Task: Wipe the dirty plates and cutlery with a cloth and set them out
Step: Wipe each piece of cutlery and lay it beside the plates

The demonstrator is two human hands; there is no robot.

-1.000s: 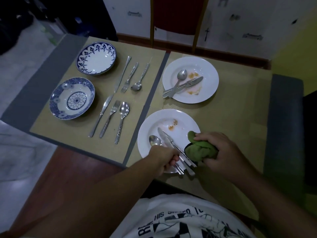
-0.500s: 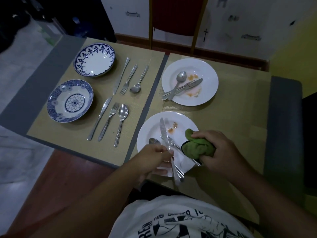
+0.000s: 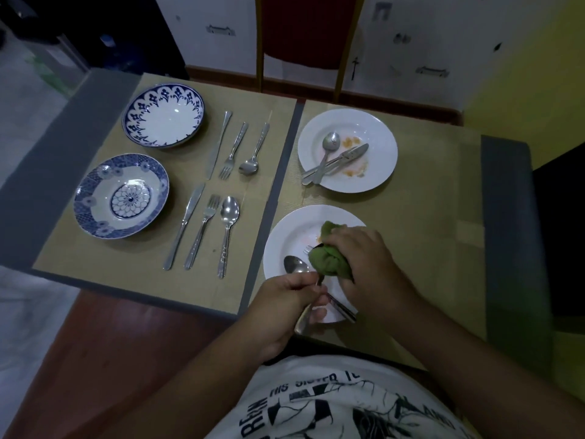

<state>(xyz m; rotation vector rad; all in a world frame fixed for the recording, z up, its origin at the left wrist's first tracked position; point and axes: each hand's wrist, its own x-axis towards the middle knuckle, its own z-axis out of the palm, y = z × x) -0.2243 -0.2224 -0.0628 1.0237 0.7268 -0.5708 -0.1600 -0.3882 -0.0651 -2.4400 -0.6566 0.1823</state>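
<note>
Soft green cloth (image 3: 329, 263) bunched in right hand (image 3: 364, 258), over round glossy white plate (image 3: 285, 239). Slim steel cutlery handle (image 3: 302, 320) gripped by left hand (image 3: 289, 301). Oval-bowled spoon (image 3: 296, 266) lies on plate.

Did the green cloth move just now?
Yes. The green cloth, held in the right hand, has slid left, from the near white plate's right rim onto its middle.

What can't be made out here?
Head view only, dim:
- Utensil gripped by left hand: its working end is wrapped in the green cloth, type unclear.
- Fork on near white plate: only tines show, rest under cloth.
- Plate's remaining stains: covered by right hand and cloth.
- Shirt print: cut by bottom edge.
</note>
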